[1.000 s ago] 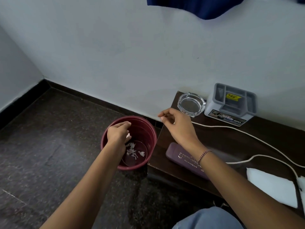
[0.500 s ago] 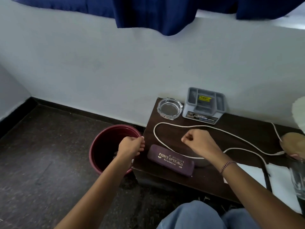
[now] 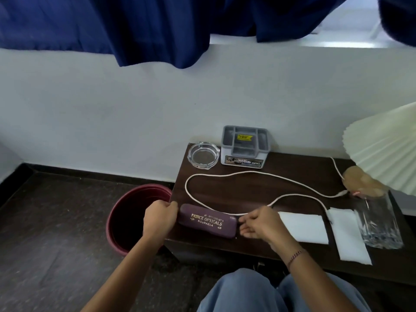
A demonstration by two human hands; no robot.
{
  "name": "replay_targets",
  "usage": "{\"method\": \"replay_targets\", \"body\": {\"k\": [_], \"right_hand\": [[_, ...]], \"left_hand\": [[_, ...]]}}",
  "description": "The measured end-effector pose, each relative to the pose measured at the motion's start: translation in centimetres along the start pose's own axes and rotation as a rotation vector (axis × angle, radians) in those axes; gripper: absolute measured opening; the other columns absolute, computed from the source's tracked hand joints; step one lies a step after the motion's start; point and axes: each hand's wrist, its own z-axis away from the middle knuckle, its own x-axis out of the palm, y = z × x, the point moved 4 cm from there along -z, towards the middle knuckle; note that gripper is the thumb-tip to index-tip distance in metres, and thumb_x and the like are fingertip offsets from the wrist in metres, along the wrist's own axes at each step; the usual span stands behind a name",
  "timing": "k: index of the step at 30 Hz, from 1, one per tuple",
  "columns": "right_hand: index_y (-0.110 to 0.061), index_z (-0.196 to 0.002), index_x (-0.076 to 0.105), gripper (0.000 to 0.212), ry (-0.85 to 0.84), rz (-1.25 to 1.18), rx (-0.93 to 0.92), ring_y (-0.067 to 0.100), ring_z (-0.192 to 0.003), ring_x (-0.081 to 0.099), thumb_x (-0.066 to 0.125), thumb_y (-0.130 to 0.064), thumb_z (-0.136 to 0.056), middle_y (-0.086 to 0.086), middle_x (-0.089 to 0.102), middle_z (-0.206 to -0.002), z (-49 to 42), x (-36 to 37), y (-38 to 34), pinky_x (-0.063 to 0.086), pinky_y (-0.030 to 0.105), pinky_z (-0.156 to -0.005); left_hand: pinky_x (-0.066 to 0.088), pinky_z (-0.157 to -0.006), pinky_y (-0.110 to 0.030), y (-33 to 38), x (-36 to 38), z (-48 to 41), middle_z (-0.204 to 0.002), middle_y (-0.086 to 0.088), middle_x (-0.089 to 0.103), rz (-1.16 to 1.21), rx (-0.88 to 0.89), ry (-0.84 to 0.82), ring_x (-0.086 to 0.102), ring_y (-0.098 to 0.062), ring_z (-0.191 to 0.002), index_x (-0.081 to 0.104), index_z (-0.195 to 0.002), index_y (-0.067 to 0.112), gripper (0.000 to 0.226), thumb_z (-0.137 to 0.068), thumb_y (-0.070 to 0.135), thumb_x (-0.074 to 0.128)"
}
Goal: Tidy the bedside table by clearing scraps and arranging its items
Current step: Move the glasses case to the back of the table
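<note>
A purple glasses case [image 3: 208, 222] lettered "Prince Opticals" lies near the front left corner of the dark wooden bedside table [image 3: 247, 192]. My left hand [image 3: 160, 219] is curled around the case's left end at the table corner. My right hand [image 3: 258, 224] holds the case's right end between thumb and fingers. A maroon bin [image 3: 132, 221] stands on the floor just left of the table, its inside in shadow. A white cord [image 3: 225, 174] loops across the tabletop, passing behind the case and under my right hand.
At the table's back stand a glass ashtray [image 3: 203, 155] and a grey organiser tray [image 3: 245, 146]. Two white napkins [image 3: 304, 227] [image 3: 349, 236] lie right of my right hand, a cut-glass tumbler [image 3: 380, 221] beside them. A pleated lamp [image 3: 382, 149] fills the right edge. Blue curtains hang above.
My left hand left the bin and came to the case's left end. My right hand moved from the cord down to the case's right end. The view tilted up and right.
</note>
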Motion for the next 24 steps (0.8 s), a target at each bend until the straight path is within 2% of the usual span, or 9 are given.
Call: {"method": "replay_targets", "body": {"k": [3, 8, 11, 13, 16, 18, 24], "right_hand": [[0.011, -0.099, 0.063, 0.022, 0.025, -0.041, -0.019, 0.016, -0.058, 0.060, 0.042, 0.005, -0.093, 0.013, 0.060, -0.067, 0.3, 0.5, 0.5, 0.053, 0.016, -0.053], [0.005, -0.098, 0.066, 0.020, 0.086, -0.112, -0.067, 0.016, -0.065, 0.064, 0.047, 0.003, -0.092, 0.015, 0.066, -0.078, 0.5, -0.5, 0.1, 0.055, 0.021, -0.065], [0.002, -0.098, 0.067, 0.022, 0.114, -0.140, -0.121, 0.014, -0.065, 0.064, 0.046, 0.004, -0.091, 0.014, 0.066, -0.081, 0.8, -1.9, -0.8, 0.053, 0.014, -0.058], [0.000, -0.098, 0.068, 0.022, 0.158, -0.120, -0.165, 0.012, -0.065, 0.063, 0.048, 0.003, -0.090, 0.014, 0.067, -0.081, 0.9, -3.3, -1.4, 0.052, 0.013, -0.056], [-0.001, -0.097, 0.070, 0.025, 0.275, -0.055, -0.249, 0.017, -0.069, 0.066, 0.048, 0.002, -0.089, 0.014, 0.069, -0.080, 0.9, -6.2, -2.2, 0.056, 0.025, -0.070], [-0.003, -0.100, 0.071, 0.026, 0.347, -0.020, -0.276, 0.019, -0.074, 0.066, 0.047, 0.000, -0.089, 0.013, 0.071, -0.084, 0.7, -8.2, -2.2, 0.056, 0.031, -0.073], [-0.008, -0.117, 0.064, 0.030, 0.557, 0.060, -0.276, 0.024, -0.103, 0.062, 0.045, -0.006, -0.094, 0.011, 0.067, -0.116, -0.6, -14.5, -0.8, 0.051, 0.033, -0.085]], "left_hand": [[0.055, -0.081, -0.048, 0.2, 0.1, 0.3, -0.072, -0.019, 0.071, 0.051, -0.012, 0.010, 0.067, -0.036, -0.077, 0.068, -0.066, -0.003, 0.036, -0.085, 0.021, 0.049], [0.056, -0.081, -0.044, 0.6, 0.0, 0.9, -0.071, -0.013, 0.069, 0.236, -0.096, 0.033, 0.067, -0.030, -0.072, 0.065, -0.062, 0.008, 0.037, -0.090, 0.026, 0.050], [0.055, -0.070, -0.036, 1.7, 0.1, 1.3, -0.080, -0.016, 0.068, 0.373, -0.122, 0.012, 0.065, -0.028, -0.073, 0.067, -0.071, 0.001, 0.037, -0.093, 0.026, 0.050], [0.054, -0.072, -0.037, 3.2, 0.3, 1.6, -0.078, -0.016, 0.067, 0.436, -0.116, -0.002, 0.065, -0.030, -0.078, 0.066, -0.074, -0.001, 0.036, -0.093, 0.025, 0.050], [0.055, -0.071, -0.035, 6.1, 1.6, 2.3, -0.075, -0.014, 0.067, 0.467, -0.060, -0.011, 0.064, -0.027, -0.073, 0.065, -0.068, 0.003, 0.036, -0.092, 0.027, 0.052], [0.056, -0.068, -0.034, 8.0, 3.2, 2.8, -0.072, -0.011, 0.066, 0.467, -0.019, -0.023, 0.064, -0.023, -0.067, 0.065, -0.067, 0.003, 0.037, -0.091, 0.028, 0.052], [0.054, -0.088, -0.045, 12.9, 10.7, 3.8, -0.062, -0.007, 0.064, 0.450, 0.045, -0.103, 0.062, -0.026, -0.062, 0.063, -0.056, 0.015, 0.039, -0.090, 0.029, 0.051]]}}
